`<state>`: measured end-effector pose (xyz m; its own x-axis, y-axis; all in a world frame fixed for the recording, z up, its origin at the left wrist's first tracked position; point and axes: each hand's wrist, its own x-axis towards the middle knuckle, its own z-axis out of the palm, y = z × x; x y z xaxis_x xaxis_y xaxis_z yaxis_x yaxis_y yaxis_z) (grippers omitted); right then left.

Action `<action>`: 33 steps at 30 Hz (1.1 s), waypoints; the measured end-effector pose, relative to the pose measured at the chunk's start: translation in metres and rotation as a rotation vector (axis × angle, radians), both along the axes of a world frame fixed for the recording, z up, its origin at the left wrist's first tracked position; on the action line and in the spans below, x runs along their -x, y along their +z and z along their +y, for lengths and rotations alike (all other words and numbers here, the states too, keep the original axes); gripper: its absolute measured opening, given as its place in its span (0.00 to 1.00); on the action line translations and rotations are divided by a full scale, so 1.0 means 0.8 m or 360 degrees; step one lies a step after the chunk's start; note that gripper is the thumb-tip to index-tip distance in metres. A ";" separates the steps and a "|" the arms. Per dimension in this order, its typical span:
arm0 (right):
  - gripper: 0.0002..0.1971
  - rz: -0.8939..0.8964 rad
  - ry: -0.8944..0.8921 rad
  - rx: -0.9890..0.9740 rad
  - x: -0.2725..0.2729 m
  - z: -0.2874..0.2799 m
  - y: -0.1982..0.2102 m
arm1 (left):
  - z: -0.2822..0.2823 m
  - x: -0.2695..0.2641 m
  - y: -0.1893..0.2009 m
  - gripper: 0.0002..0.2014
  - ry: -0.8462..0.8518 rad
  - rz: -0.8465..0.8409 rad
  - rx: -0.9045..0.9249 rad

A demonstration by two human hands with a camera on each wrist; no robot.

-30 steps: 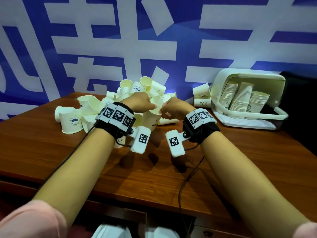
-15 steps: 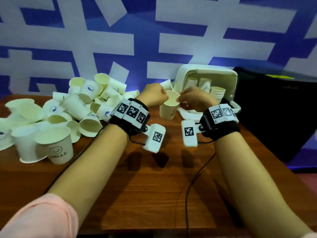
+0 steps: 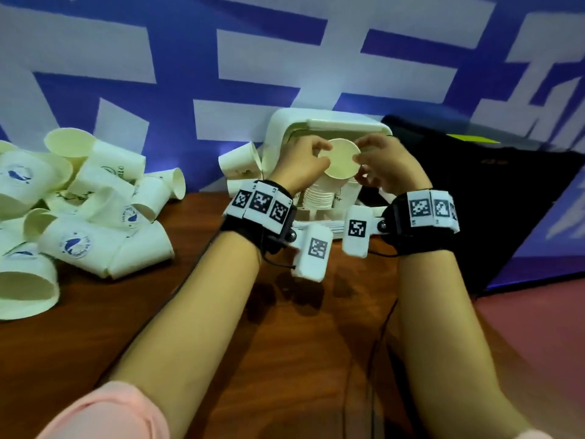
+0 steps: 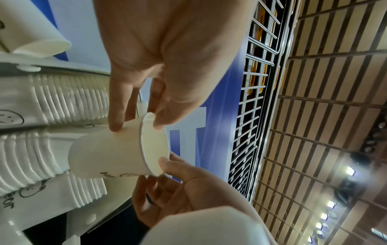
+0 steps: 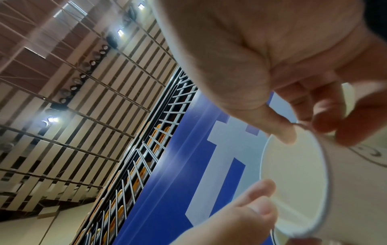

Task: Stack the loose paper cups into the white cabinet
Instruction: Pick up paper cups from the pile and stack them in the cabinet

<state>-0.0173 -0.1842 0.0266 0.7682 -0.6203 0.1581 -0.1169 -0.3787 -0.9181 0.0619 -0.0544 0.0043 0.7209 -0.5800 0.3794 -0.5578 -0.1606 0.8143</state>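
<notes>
- While both hands pinch its rim, the paper cup [image 3: 342,158] sits at upper centre of the head view, mouth toward the camera, at the opening of the white cabinet [image 3: 332,123].
- Left hand [image 3: 300,166] takes the left rim, right hand [image 3: 384,164] the right; each is clamped on the cup.
- Likely light and thin-walled, it would crush easily, so the stiffer rolled rim is the safest hold.
- Nested stacks [image 3: 318,198] sit just below; headroom under the cabinet's top edge looks tight.
- Loose cups [image 3: 95,223] lie at left on the desk [image 3: 253,343], well apart.
</notes>
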 end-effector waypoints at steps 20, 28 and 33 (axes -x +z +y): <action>0.12 -0.0580 -0.0346 0.0154 -0.033 -0.098 -0.040 | -0.105 -0.051 -0.015 0.12 -0.0418 0.0181 0.0367; 0.09 -0.0661 -0.0283 -0.0090 -0.041 -0.103 -0.057 | -0.118 -0.060 -0.029 0.23 -0.0398 0.0026 0.0170; 0.10 -0.0655 -0.0235 -0.0147 -0.040 -0.098 -0.054 | -0.114 -0.063 -0.028 0.23 -0.0431 0.0142 0.0194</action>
